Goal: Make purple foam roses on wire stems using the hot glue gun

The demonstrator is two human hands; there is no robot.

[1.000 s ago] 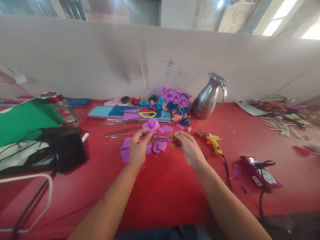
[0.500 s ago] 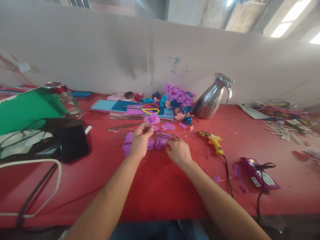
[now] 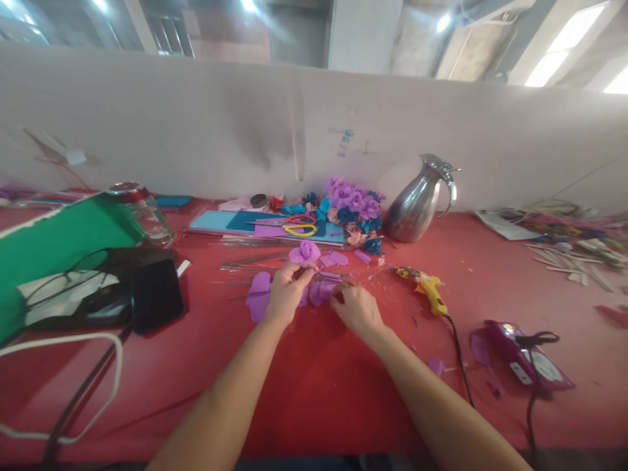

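Note:
My left hand point(image 3: 286, 294) is pinched shut on a small purple paper flower point(image 3: 305, 252), holding it just above the red table point(image 3: 314, 386). My right hand point(image 3: 356, 309) rests low on the table beside it, fingers curled down among loose purple petal pieces point(image 3: 321, 292); what they grip I cannot make out. More purple cut-outs point(image 3: 258, 296) lie under and left of my left hand. Thin metal wires point(image 3: 245, 263) lie just beyond the hands.
A yellow glue gun point(image 3: 428, 288) with a black cord lies right of my hands. Behind stand a steel jug point(image 3: 417, 203), a bunch of finished paper flowers point(image 3: 353, 206) and scissors point(image 3: 294, 226) on blue sheets. A black phone point(image 3: 156, 294), glasses and green board sit left; a purple power strip point(image 3: 524, 356) right.
My right hand dropped from beside the flower down onto the petal pieces and moved left toward my left hand. The left hand kept holding the flower.

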